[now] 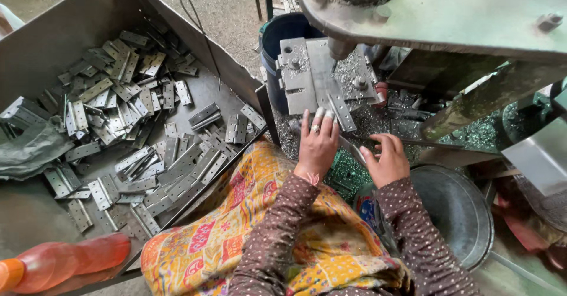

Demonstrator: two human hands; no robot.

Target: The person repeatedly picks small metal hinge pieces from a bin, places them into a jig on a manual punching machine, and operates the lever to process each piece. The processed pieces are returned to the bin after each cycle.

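Lap: yellow patterned cloth over the knees, brown dotted sleeves reaching forward from it.
Bottle: orange plastic bottle lying on its side at the near left corner, just outside the tray edge.
Basin: round metal basin low right, beside the right forearm.
Right hand: right hand hovers palm-down over the swarf, fingers loosely curled and partly open; a thin metal strip runs just under the thumb side, cannot tell if it is gripped.
Left hand: left hand lies flat, fingers extended and together, tips pressing the near end of a hinge plate on the press bed; ring on one finger.
Press bed: grey steel block with bolts, directly under the ram.
Swarf: metal chips scattered around the bed.
Tray: large sheet-metal tray on the left, heaped with loose hinge plates.
Bucket: dark blue bucket behind the bed.
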